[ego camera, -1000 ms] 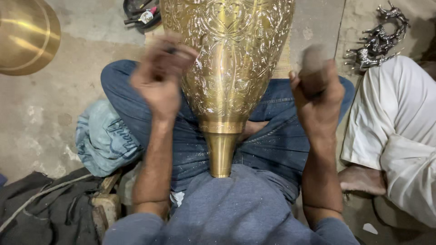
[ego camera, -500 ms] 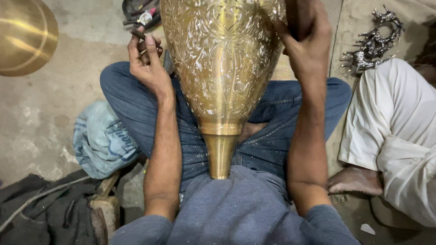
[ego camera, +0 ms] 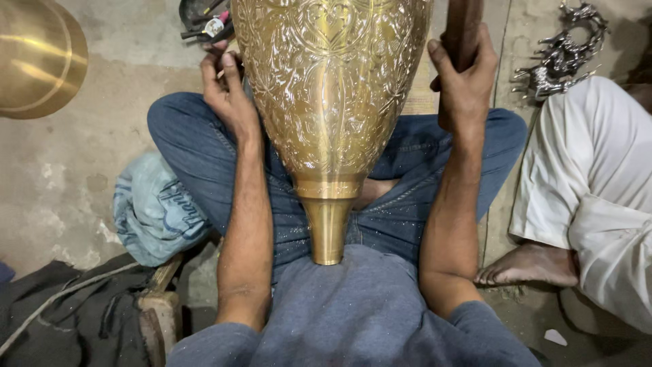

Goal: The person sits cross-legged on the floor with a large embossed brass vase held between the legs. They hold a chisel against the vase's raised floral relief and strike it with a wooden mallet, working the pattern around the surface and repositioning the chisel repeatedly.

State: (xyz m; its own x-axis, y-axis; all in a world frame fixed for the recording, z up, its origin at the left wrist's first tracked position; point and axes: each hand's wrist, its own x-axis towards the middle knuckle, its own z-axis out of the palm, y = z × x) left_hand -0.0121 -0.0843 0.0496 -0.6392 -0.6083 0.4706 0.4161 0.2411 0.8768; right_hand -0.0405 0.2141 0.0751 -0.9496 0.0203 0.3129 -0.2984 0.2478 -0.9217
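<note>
Engraved brass vase lies across the seated person's lap, narrow neck pointing back at their belly, wide body running out of frame at the top. Legs crossed under it, blue jeans, grey shirt. Left hand is at the vase's left flank, fingers pinched together on a small thin tool; tip looks to sit at or just beside the brass, can't tell if it touches. Right hand is raised on the vase's right side, fist clamped around a dark wooden handle that runs up out of view; head of it not visible. Handle is just beside the vase wall, contact unclear. Around them: second brass vessel on the concrete floor at far left, well apart; crumpled blue cloth against the left knee; pliers with red grips on the floor just beyond the left hand; pile of small silvery metal pieces upper right. Another person in white clothing sits at right, bare foot near the worker's right elbow.
</note>
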